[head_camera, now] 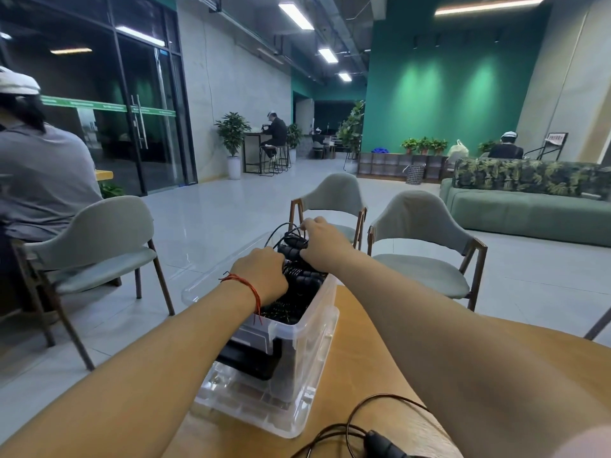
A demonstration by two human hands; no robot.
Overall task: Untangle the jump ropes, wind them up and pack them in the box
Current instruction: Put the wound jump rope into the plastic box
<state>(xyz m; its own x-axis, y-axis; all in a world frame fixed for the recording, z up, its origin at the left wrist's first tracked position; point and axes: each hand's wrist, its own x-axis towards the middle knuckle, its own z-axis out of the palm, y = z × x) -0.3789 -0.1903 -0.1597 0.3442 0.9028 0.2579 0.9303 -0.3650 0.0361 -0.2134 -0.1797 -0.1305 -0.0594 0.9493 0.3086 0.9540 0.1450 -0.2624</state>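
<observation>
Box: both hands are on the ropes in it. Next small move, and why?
Probably push the ropes down below the rim of the box: the left hand and right hand are on them, and loops stick up above the rim. A loose rope on the table still needs room.

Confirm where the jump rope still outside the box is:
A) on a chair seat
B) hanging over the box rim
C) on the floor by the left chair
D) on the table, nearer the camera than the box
D: the loose jump rope lies on the table on the near side of the box, with its handle at the bottom edge of the view.
</observation>
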